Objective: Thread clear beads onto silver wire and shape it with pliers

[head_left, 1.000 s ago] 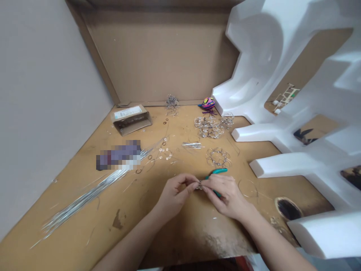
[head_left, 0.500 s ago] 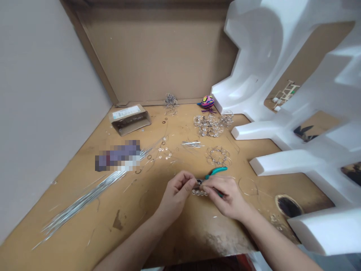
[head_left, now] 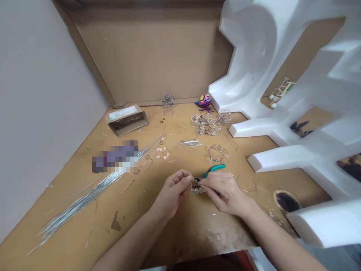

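Between my two hands is a wire ring strung with several clear beads, the beads hanging on its near side. My left hand is closed, thumb and forefinger pinching the left end of the wire. My right hand pinches the wire's other side. Behind and partly under the right hand are teal-handled pliers; the hand hides much of them, and I cannot tell whether its lower fingers touch them. A ring of beaded wire lies just beyond.
A bundle of straight wires stretches along the left side. An open cardboard box, loose beads, short wires and beaded wire pieces lie farther back. White foam packing borders the right, near a round hole.
The view has shifted slightly, so everything sits a little farther left. Both hands stay together on the beaded wire, with the wire between the fingertips slightly more visible.
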Demonstrator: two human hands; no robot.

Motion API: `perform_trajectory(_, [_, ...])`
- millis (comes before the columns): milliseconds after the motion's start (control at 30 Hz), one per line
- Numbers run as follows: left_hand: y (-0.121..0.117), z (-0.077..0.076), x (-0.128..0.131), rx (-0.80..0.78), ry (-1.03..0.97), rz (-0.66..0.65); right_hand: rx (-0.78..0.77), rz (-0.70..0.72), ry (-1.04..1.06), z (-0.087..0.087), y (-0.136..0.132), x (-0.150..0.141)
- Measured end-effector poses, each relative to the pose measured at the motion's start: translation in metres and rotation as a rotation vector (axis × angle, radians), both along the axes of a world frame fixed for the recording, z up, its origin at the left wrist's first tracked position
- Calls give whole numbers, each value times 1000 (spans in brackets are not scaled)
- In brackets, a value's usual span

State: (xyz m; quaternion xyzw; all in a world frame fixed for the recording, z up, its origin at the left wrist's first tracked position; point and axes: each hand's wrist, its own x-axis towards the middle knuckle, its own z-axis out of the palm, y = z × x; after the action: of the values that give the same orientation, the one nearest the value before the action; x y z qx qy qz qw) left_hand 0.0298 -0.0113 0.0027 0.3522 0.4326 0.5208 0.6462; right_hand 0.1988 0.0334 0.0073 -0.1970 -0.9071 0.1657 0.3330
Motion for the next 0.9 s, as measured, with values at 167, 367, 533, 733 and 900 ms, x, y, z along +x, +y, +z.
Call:
perform_trajectory(167, [4, -5, -3, 73, 26, -8, -578, -82, 227, -7, 1, -6])
perform_trajectory(367, [7, -13, -3, 94, 144, -1, -828, 29, 164, -13, 12, -1])
perform_trajectory(533, [8, -18, 1, 191, 207, 29, -821, -17, 200, -14, 12, -3])
perform_trajectory(733, [10, -16, -1, 232, 97, 44, -842, -15, 235, -17, 11, -4])
perform_trajectory(900, [6, -11, -1, 179, -184, 32, -1022, 38, 253, -18, 14, -4])
